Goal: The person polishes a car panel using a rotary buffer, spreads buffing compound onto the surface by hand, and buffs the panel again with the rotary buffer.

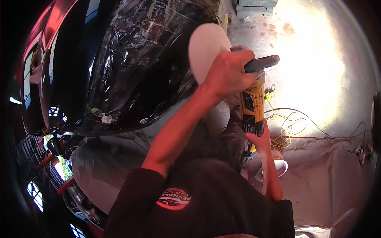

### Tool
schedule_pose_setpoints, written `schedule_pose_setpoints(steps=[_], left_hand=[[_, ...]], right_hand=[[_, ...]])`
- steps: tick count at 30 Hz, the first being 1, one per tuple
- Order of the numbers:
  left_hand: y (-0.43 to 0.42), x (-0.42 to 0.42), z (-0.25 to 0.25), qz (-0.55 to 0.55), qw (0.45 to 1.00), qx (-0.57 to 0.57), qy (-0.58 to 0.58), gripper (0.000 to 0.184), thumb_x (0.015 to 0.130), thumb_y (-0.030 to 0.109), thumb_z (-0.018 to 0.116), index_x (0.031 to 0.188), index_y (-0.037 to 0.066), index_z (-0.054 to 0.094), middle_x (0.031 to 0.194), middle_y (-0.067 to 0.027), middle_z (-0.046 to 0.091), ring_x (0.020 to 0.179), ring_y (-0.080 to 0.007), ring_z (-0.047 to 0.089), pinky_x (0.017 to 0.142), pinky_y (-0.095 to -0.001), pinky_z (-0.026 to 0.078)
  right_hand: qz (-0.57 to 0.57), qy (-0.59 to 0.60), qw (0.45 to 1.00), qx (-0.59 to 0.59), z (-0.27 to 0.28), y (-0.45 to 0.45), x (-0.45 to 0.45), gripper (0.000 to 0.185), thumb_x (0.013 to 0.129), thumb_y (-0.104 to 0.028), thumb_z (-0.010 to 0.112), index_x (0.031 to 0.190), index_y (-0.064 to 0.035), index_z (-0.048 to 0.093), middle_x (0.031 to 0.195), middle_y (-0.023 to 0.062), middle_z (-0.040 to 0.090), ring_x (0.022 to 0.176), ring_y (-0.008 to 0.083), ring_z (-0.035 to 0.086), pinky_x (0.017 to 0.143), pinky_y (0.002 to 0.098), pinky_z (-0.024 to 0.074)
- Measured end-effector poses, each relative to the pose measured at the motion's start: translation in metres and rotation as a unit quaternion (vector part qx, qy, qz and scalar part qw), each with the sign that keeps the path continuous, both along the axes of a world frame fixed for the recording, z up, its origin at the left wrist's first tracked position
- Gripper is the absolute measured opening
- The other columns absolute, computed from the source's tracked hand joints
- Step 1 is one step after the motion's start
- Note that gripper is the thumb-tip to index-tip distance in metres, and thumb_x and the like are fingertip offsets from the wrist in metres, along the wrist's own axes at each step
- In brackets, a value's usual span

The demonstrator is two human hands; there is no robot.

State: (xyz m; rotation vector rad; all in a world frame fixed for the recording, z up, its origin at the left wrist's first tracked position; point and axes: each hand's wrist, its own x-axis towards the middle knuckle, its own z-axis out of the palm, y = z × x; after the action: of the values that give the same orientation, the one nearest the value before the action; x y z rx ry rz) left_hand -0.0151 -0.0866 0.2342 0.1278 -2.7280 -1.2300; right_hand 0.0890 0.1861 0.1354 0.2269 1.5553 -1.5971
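Note:
A yellow and black rotary polisher [253,99] is held between both my hands, with a large white round pad [209,49] at its head. My left hand [234,71] is closed around the black side handle [262,63] near the pad. Farther back, my right hand [260,138] grips the black rear end of the tool body. The pad's face is turned toward a glossy black car panel [166,85] on the left. Whether pad and panel touch cannot be made out.
Crumpled clear plastic sheeting [131,39] covers part of the car. A yellow cord [287,125] lies coiled on the floor, with a dark cable [313,121] beside it. Brown covering [313,174] spreads at lower right. A grey object [256,8] stands at the top.

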Motion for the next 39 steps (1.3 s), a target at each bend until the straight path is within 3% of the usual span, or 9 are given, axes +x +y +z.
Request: schedule_pose_setpoints(steps=[6, 14, 18, 21, 26, 30, 33, 36, 39], left_hand=[[-0.009, 0.094, -0.003, -0.052, 0.997, 0.035, -0.044, 0.025, 0.083, 0.018, 0.082, 0.085, 0.002, 0.063, 0.079, -0.0151, 0.063, 0.071, -0.0358, 0.064, 0.065, -0.0417, 0.050], [-0.018, 0.197, 0.001, -0.118, 0.982, -0.001, -0.147, 0.026, 0.081, 0.018, 0.081, 0.081, 0.002, 0.061, 0.082, -0.0175, 0.062, 0.080, -0.0395, 0.065, 0.069, -0.0471, 0.051], [-0.019, 0.191, -0.003, -0.125, 0.988, -0.013, -0.086, 0.027, 0.082, 0.018, 0.082, 0.082, 0.000, 0.063, 0.079, -0.0160, 0.065, 0.073, -0.0384, 0.066, 0.065, -0.0440, 0.052], [-0.023, 0.168, 0.004, -0.103, 0.991, -0.004, -0.083, 0.026, 0.083, 0.017, 0.084, 0.089, -0.002, 0.067, 0.078, -0.0149, 0.069, 0.069, -0.0294, 0.069, 0.063, -0.0381, 0.053], [-0.026, 0.138, 0.022, -0.037, 0.998, 0.042, -0.027, 0.029, 0.080, 0.015, 0.087, 0.096, -0.003, 0.071, 0.077, -0.0146, 0.071, 0.067, -0.0104, 0.067, 0.062, -0.0313, 0.053], [-0.024, 0.149, 0.047, 0.008, 1.000, -0.001, -0.009, 0.025, 0.079, 0.012, 0.088, 0.088, -0.002, 0.070, 0.071, -0.0107, 0.069, 0.063, -0.0074, 0.060, 0.059, -0.0282, 0.050], [-0.022, 0.183, 0.058, 0.027, 0.999, -0.025, -0.017, 0.024, 0.077, 0.012, 0.088, 0.091, 0.002, 0.071, 0.071, -0.0121, 0.069, 0.058, -0.0171, 0.065, 0.058, -0.0319, 0.052], [-0.021, 0.199, 0.059, 0.037, 0.999, -0.011, -0.034, 0.024, 0.077, 0.011, 0.089, 0.089, 0.001, 0.072, 0.069, -0.0112, 0.069, 0.059, -0.0138, 0.067, 0.057, -0.0306, 0.052], [-0.015, 0.174, 0.057, 0.052, 0.998, -0.021, -0.007, 0.025, 0.080, 0.012, 0.088, 0.079, 0.000, 0.066, 0.063, -0.0024, 0.062, 0.061, -0.0057, 0.053, 0.055, -0.0270, 0.046]], right_hand=[[-0.085, -0.083, 0.991, -0.055, 0.014, -0.012, 0.123, 0.072, 0.073, -0.012, 0.089, 0.134, -0.0051, 0.052, 0.097, 0.0022, 0.066, 0.076, 0.0108, 0.064, 0.064, 0.0275, 0.0548], [-0.105, -0.190, 0.975, -0.059, 0.047, -0.031, 0.257, 0.072, 0.072, -0.013, 0.087, 0.134, -0.0028, 0.053, 0.095, 0.0043, 0.065, 0.071, 0.0126, 0.064, 0.061, 0.0285, 0.0551], [-0.126, -0.167, 0.976, -0.057, 0.044, -0.039, 0.262, 0.071, 0.072, -0.011, 0.087, 0.134, -0.0025, 0.052, 0.099, 0.0049, 0.066, 0.073, 0.0133, 0.064, 0.061, 0.0298, 0.0553], [-0.122, -0.121, 0.985, -0.024, 0.044, -0.048, 0.232, 0.070, 0.073, -0.011, 0.087, 0.133, -0.0027, 0.052, 0.102, 0.0046, 0.066, 0.079, 0.0126, 0.064, 0.067, 0.0304, 0.0560], [-0.098, 0.024, 0.995, 0.029, 0.043, -0.049, 0.181, 0.077, 0.072, -0.018, 0.092, 0.136, -0.0014, 0.051, 0.116, 0.0059, 0.067, 0.104, 0.0147, 0.064, 0.091, 0.0336, 0.0537], [-0.044, 0.037, 0.998, 0.010, 0.052, -0.035, 0.159, 0.085, 0.071, -0.017, 0.093, 0.142, -0.0014, 0.048, 0.123, 0.0081, 0.067, 0.113, 0.0148, 0.063, 0.098, 0.0343, 0.0518], [-0.022, 0.029, 0.999, -0.031, 0.054, -0.019, 0.167, 0.092, 0.070, -0.016, 0.094, 0.147, -0.0014, 0.046, 0.128, 0.0098, 0.066, 0.117, 0.0153, 0.063, 0.101, 0.0344, 0.0509], [-0.020, 0.001, 0.998, -0.054, 0.056, -0.015, 0.166, 0.098, 0.069, -0.017, 0.095, 0.151, -0.0012, 0.043, 0.129, 0.0108, 0.066, 0.119, 0.0157, 0.062, 0.102, 0.0348, 0.0502], [0.009, 0.036, 0.999, -0.008, 0.057, -0.015, 0.142, 0.096, 0.069, -0.018, 0.095, 0.148, -0.0010, 0.045, 0.127, 0.0116, 0.067, 0.118, 0.0168, 0.063, 0.102, 0.0348, 0.0506]])
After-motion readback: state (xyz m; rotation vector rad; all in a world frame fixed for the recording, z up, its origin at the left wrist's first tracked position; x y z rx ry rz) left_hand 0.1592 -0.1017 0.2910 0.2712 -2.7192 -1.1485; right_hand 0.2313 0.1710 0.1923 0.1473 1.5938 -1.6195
